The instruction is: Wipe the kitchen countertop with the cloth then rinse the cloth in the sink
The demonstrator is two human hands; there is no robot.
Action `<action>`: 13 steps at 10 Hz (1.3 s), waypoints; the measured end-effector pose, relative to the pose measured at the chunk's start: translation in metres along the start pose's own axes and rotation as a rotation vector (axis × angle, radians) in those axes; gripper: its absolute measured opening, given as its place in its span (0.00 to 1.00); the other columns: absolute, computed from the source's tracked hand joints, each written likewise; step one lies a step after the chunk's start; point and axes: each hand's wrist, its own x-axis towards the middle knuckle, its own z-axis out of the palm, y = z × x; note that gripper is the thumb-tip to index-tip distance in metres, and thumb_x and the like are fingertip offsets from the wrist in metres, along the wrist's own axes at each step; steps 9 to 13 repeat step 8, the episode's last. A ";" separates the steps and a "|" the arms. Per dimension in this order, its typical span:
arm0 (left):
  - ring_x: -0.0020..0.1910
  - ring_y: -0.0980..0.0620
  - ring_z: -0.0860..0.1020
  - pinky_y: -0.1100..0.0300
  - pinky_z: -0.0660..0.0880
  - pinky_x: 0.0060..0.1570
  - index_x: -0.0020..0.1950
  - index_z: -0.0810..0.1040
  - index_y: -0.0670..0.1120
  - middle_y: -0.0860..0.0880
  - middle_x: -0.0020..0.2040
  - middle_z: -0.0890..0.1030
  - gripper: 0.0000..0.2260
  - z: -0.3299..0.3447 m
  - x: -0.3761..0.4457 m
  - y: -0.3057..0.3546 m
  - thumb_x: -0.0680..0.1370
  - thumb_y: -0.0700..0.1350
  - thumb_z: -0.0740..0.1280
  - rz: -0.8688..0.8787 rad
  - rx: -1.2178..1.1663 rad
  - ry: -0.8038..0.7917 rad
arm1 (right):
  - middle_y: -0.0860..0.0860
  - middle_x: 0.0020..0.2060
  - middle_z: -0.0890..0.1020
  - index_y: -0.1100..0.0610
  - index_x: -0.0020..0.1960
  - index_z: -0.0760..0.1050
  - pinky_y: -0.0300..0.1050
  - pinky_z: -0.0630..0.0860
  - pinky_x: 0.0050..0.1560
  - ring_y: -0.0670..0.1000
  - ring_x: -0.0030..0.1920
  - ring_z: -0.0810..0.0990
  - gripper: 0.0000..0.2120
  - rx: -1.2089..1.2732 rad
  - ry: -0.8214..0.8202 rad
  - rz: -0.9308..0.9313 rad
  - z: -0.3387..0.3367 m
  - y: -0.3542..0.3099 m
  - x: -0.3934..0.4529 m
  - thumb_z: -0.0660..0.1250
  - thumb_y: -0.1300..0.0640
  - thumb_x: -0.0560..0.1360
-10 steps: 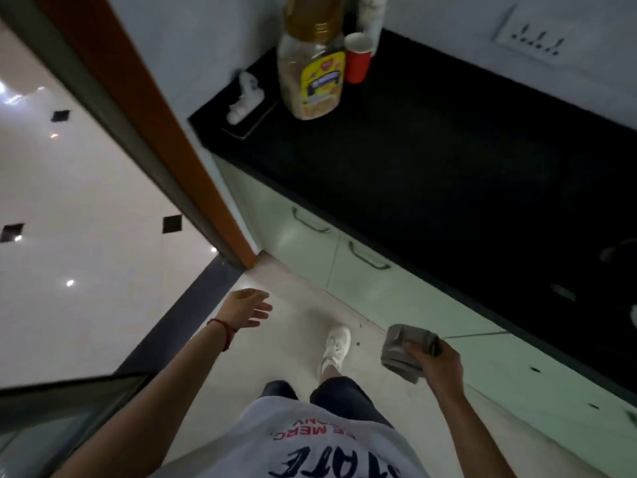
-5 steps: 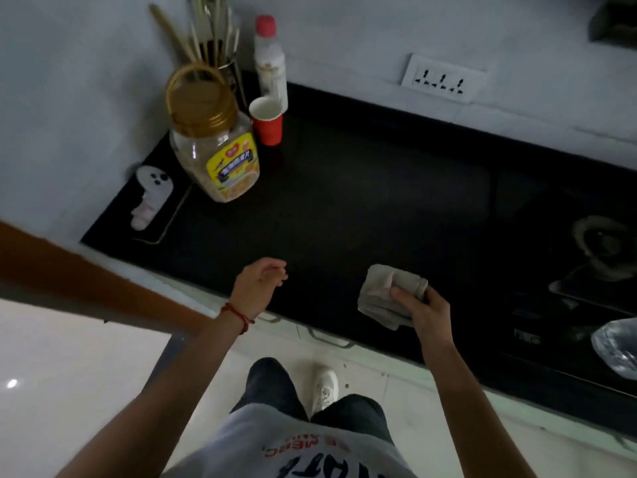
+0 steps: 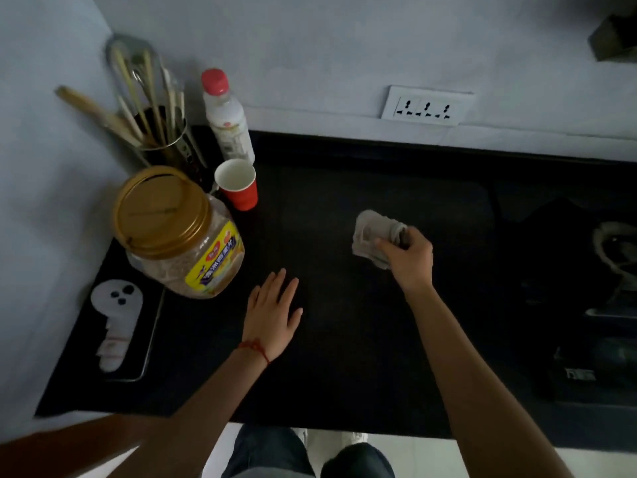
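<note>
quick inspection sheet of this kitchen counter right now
surface: black countertop, bare in the middle
job's things: grey cloth, bunched; sink not in view
clutter: gold-lidded jar, red cup, red-capped bottle, utensil holder, small tray, all at left; stove at right
grippers: right hand grips the cloth; left hand flat, fingers straight
cables: nothing seen
surroundings: wall socket, pale wall

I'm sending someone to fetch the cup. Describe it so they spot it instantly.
Go to the black stone countertop, left rear corner. In front of the red-capped white plastic bottle stands the small red paper cup, open-topped and white inside, the only red-walled vessel there.
</note>
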 end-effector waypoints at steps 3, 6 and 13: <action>0.67 0.44 0.73 0.45 0.71 0.62 0.67 0.69 0.48 0.43 0.68 0.73 0.23 0.019 0.006 -0.011 0.75 0.55 0.53 0.046 0.071 0.067 | 0.58 0.58 0.79 0.59 0.61 0.73 0.54 0.76 0.59 0.57 0.60 0.77 0.17 -0.656 0.181 -0.591 0.031 -0.013 0.091 0.66 0.62 0.73; 0.67 0.44 0.72 0.46 0.68 0.63 0.67 0.66 0.48 0.44 0.69 0.72 0.23 0.023 0.007 -0.012 0.75 0.55 0.53 0.053 0.085 0.120 | 0.60 0.68 0.70 0.62 0.68 0.67 0.52 0.57 0.70 0.59 0.71 0.65 0.24 -0.993 -0.074 -0.685 0.059 0.015 0.089 0.65 0.65 0.72; 0.67 0.44 0.72 0.45 0.68 0.63 0.67 0.67 0.48 0.43 0.68 0.73 0.23 0.022 0.008 -0.011 0.75 0.55 0.53 0.055 0.086 0.141 | 0.53 0.76 0.56 0.56 0.75 0.54 0.50 0.51 0.74 0.53 0.76 0.49 0.29 -0.997 -0.260 -0.574 0.048 0.010 0.089 0.60 0.56 0.77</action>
